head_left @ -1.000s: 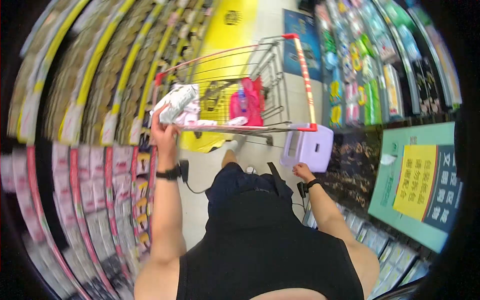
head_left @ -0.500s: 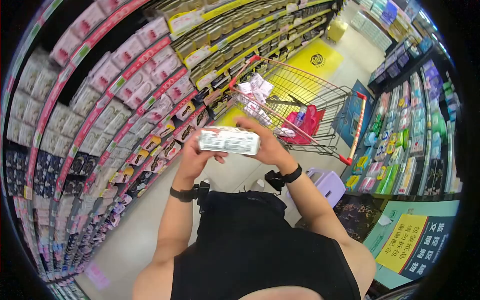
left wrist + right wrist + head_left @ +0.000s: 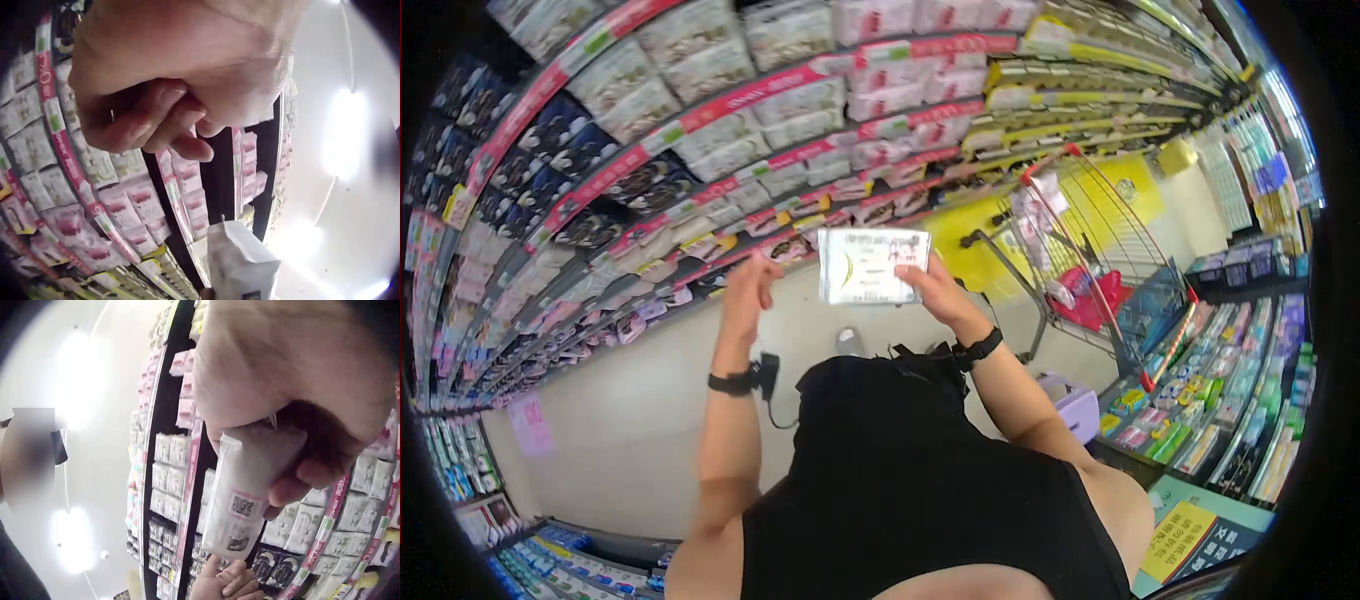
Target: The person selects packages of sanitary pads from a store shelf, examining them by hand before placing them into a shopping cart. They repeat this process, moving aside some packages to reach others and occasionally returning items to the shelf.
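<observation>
My right hand (image 3: 945,295) pinches a flat white packet (image 3: 865,270) by its right side, thumb across the printed front. In the right wrist view the packet (image 3: 244,487) is seen edge-on, with a QR code on its side. My left hand (image 3: 750,285) is held a little left of the packet, fingers loosely curled with nothing in them. The left wrist view shows those bent fingers (image 3: 144,122) close up, the packet (image 3: 240,256) below them.
Shelves of pink and white packets (image 3: 890,75) curve along the front and left. A wire shopping cart (image 3: 1170,340) stands at right, holding packets (image 3: 1040,215) and a red bag (image 3: 1090,300). Beside it are a purple stool (image 3: 1080,410) and another stocked shelf (image 3: 1240,350).
The white packet has turned from its narrow side to its printed front. My left hand let go and moved left. The view swung left, so the cart appears further right.
</observation>
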A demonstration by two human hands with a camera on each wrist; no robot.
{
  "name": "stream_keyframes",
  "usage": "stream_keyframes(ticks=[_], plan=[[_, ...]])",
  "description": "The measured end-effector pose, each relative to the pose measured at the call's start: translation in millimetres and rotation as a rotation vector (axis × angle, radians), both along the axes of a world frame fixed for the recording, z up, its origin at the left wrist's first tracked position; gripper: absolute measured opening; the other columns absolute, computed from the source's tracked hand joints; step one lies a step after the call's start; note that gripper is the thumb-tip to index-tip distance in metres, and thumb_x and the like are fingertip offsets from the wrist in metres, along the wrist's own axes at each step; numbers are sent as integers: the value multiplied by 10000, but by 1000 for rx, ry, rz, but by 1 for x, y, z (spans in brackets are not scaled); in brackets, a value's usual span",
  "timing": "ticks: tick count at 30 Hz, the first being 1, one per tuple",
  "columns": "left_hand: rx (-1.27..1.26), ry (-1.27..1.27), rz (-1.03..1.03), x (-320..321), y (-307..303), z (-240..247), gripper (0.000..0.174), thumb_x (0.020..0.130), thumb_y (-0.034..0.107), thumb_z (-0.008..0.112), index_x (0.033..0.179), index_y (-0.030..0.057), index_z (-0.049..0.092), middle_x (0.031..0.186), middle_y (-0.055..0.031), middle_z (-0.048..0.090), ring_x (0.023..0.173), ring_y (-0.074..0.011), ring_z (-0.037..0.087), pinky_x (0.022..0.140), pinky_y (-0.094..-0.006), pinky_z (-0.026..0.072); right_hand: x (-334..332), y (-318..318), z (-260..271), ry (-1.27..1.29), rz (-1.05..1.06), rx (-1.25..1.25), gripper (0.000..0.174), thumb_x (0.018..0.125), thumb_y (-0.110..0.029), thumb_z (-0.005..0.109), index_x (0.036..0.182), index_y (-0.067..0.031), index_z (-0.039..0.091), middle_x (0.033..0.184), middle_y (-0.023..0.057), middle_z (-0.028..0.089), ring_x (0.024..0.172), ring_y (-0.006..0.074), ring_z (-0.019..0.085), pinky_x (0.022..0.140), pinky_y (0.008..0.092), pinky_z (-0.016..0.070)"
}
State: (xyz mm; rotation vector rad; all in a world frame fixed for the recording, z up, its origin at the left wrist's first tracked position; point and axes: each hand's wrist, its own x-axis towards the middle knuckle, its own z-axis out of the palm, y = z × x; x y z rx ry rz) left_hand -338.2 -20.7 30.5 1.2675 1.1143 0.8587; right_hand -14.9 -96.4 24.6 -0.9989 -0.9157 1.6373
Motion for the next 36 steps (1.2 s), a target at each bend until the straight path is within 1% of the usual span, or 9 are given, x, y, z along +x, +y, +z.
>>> stream_keyframes(ticks=[8,10,12,13,17,22,28,30,36], plan=[[-367,-483,-37,-32,-25,-32,687,1055,654,403,1441,98,518,1222,-41,684,1034,-159,671,695,-330,562,-95,74,47,-737,160,887,452,749,-44,798,1178,-173,737,1552,178,455,1420,339,432,1183,442,267],[-342,-573,18,-33,-21,-19,585,1051,425,570,1513,101,419,1302,-68,642,1045,-187,669,684,-348,567,-112,86,47,-830,71,957,430,758,-39,790,1165,-169,747,1615,168,369,1423,342,427,1182,444,264],[-215,-492,110,-35,-15,-15,616,1023,268,660,1541,100,371,1323,-81,629,1049,-211,671,666,-346,567,-118,102,37,-700,84,830,540,818,-50,769,1336,-158,665,1658,160,285,1418,289,457,1149,410,350],[-242,-509,154,-39,-8,-5,788,922,103,761,1566,72,309,1378,-115,583,1165,-247,631,831,-376,584,-125,112,28,-420,61,673,561,844,-56,757,1382,-147,631,1645,163,313,1411,269,469,1132,399,380],[153,-297,208,-43,20,23,996,846,120,848,1601,65,200,1457,-162,486,1343,-263,525,1122,-422,461,-101,152,-6,158,267,49,509,995,-66,629,1488,-35,505,1456,142,560,1303,197,565,1036,355,483],[189,-166,149,-33,59,38,972,822,47,837,1580,27,228,1447,-154,503,1333,-250,537,1098,-406,478,-102,187,36,-421,400,401,594,902,-197,812,1394,13,554,1277,100,676,1148,154,608,1009,351,498],[300,-268,70,-6,107,46,804,900,147,754,1529,-24,283,1386,-149,563,1216,-242,619,1022,-391,504,-54,245,89,-204,211,388,723,822,-129,889,1421,-8,502,1298,94,653,1201,162,594,1058,351,477],[313,-262,-74,4,130,49,740,932,134,680,1540,-13,286,1323,-149,590,984,-185,624,816,-319,483,-29,268,106,-188,61,515,837,797,-101,906,1473,-22,420,1342,88,601,1255,169,558,1082,352,456],[332,-113,-116,31,175,66,584,913,44,683,1455,27,467,1230,-118,639,967,-148,622,819,-289,491,33,320,146,-379,-171,762,811,784,28,862,1445,-98,408,1369,73,503,1270,188,538,1072,362,461]])
